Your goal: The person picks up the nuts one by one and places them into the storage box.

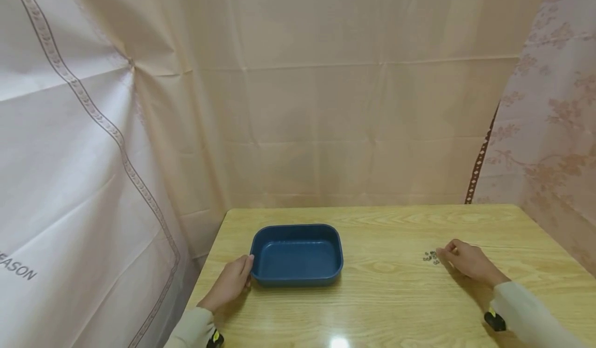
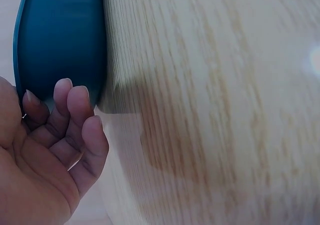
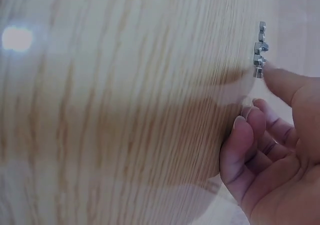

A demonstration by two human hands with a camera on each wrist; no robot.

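A blue rectangular baking dish (image 1: 298, 281) sits on the left part of the table. My left hand (image 1: 231, 281) grips its left end, thumb at the rim and index finger against the wall; the other fingers curl loosely beside it in the left wrist view. Over to the right lies a small cluster of metal nuts (image 1: 430, 257). My right hand (image 1: 467, 260) reaches down to them, and its thumb tip meets the nearest nuts (image 3: 258, 60) in the right wrist view. Its index fingertip is hidden there, so I cannot tell whether a nut is pinched.
The wood-grain table (image 1: 382, 306) carries both the dish and the nuts. Beige cloth (image 1: 349, 131) hangs behind its far edge. Pale cloth sheets (image 1: 70, 182) hang on the left, and a floral one (image 1: 554, 146) on the right.
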